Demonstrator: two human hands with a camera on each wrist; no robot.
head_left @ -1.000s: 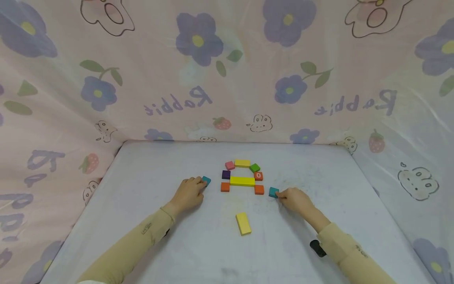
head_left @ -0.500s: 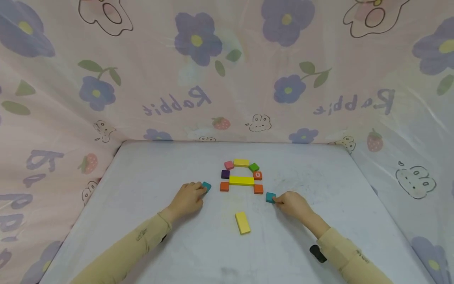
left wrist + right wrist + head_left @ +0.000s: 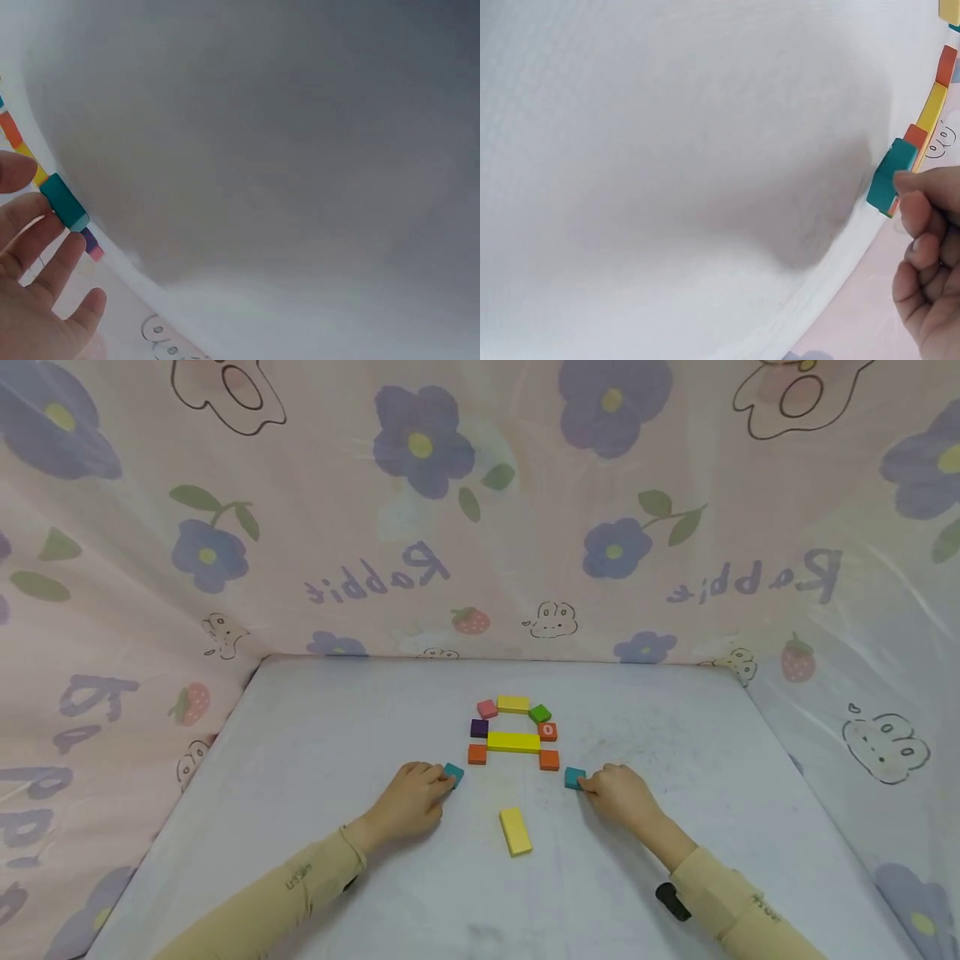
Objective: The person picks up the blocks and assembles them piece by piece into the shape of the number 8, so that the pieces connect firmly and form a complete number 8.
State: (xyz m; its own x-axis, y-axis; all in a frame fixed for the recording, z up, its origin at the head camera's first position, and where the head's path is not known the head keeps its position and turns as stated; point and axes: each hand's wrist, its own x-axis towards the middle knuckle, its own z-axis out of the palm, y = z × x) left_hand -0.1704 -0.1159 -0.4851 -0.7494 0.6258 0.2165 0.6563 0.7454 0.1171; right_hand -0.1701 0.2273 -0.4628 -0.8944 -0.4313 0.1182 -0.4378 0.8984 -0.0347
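Observation:
My left hand (image 3: 405,802) rests a fingertip on a small teal block (image 3: 453,772) left of centre on the white table. In the left wrist view, fairly straight fingers (image 3: 49,274) touch that teal block (image 3: 64,201); the thumb lies apart from it. On the other side, my right hand (image 3: 621,793) pinches a second teal block (image 3: 574,777) between thumb and index finger. The right wrist view shows the thumb on this block (image 3: 892,176), with the other fingers curled. Both teal blocks lie close to two orange blocks, the left one (image 3: 477,754) and the right one (image 3: 549,761).
Between the orange blocks lies a long yellow block (image 3: 513,742). Beyond it, purple (image 3: 480,727), red (image 3: 547,732), pink (image 3: 487,709), green (image 3: 539,714) and pale yellow (image 3: 513,704) blocks form an arch. Nearer me lies a loose yellow block (image 3: 515,832). Printed cloth (image 3: 510,552) surrounds the table.
My left hand has slid its teal block toward me and a little to the right. The right hand's teal block has shifted slightly toward me. The other blocks stay put.

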